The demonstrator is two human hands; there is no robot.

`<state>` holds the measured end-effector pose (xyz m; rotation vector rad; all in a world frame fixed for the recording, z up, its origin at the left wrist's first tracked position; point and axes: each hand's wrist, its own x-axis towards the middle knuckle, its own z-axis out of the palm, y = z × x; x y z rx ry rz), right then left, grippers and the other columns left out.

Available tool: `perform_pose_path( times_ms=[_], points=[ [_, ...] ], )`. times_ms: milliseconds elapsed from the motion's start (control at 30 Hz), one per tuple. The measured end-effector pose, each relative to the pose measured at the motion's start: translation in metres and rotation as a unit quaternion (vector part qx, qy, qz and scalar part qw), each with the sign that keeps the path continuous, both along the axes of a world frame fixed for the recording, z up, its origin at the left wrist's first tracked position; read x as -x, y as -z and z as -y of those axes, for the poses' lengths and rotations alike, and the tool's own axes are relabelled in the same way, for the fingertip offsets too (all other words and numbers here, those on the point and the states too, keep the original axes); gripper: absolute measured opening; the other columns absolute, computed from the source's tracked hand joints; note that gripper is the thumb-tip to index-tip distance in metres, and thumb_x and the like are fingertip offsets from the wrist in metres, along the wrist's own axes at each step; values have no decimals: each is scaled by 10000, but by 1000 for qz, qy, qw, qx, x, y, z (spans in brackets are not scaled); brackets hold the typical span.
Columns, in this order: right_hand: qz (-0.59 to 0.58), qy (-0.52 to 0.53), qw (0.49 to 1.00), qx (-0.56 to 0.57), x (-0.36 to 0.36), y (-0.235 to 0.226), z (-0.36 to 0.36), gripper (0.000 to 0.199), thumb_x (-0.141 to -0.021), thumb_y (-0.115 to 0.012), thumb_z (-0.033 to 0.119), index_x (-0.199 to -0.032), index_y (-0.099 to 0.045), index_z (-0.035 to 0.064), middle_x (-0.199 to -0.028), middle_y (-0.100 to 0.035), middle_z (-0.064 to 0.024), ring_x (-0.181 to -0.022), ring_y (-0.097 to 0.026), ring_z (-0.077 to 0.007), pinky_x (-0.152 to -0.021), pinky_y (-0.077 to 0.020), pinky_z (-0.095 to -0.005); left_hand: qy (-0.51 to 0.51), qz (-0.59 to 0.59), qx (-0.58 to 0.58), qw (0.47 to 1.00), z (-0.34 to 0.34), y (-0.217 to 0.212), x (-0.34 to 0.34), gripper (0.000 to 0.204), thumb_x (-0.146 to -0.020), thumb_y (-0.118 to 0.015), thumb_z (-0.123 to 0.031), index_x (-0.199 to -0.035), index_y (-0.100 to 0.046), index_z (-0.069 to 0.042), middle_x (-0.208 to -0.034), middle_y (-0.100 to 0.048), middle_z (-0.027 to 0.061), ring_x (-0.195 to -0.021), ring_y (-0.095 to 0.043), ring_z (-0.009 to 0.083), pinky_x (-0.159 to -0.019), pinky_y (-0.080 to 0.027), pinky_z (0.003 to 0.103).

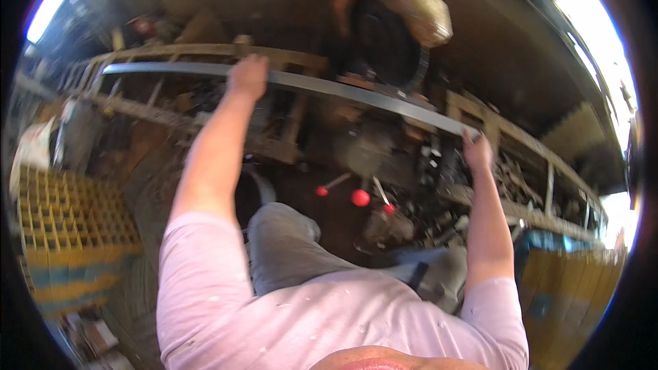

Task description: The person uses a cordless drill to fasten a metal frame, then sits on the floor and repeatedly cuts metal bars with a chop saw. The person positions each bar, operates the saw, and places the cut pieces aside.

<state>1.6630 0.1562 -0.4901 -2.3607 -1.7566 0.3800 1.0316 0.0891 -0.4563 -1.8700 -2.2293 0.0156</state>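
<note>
A long, straight grey metal bar (329, 87) runs across the view in front of me, from the far left down to the right. My left hand (248, 77) is closed around it left of the middle, with the arm stretched out. At the bar's right end my right hand (478, 151) grips it, the thumb lying on top. Just behind the bar stands a machine with a dark round part (387, 41). Below the bar sits a lever handle whose spokes end in red knobs (360, 197). The hands are slightly blurred.
Ladder-like support frames extend left (154, 111) and right (548, 188) of the machine. A yellow grid-topped stack (72, 212) stands at the left, a yellowish-brown box (569, 288) at the lower right. Metal scraps (439, 226) lie below the machine, near my legs.
</note>
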Motion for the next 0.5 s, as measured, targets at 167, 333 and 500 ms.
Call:
perform_pose_path(
  times_ms=[167,333,500],
  points=[
    [-90,-41,971,-216,36,-18,83,684,-1026,-685,483,-1434,-580,-57,-1425,-643,-268,-1344,-607,-408,-1140,-477,-473,143,228,-113,956,96,-33,-108,382,-854,-843,-217,-1174,-708,-56,-1151,-724,168,-1116,-683,389,-942,-559,497],
    [-325,-117,937,-49,78,-9,203,396,-1038,-714,306,-1243,-712,-33,-1180,-774,-196,-1132,-731,-308,-1000,-544,-386,277,447,-41,850,183,-15,-226,562,-829,-902,-289,-1272,-678,-26,-1284,-676,199,-1194,-666,396,-1036,-539,457],
    [-355,-126,922,-87,58,-7,212,355,-1063,-693,277,-1226,-705,-38,-1055,-774,-146,-977,-713,-200,-898,-553,-341,392,408,-10,824,175,25,-340,630,-861,-853,-220,-1391,-577,-21,-1365,-610,217,-1328,-567,418,-1199,-424,511]
  ],
)
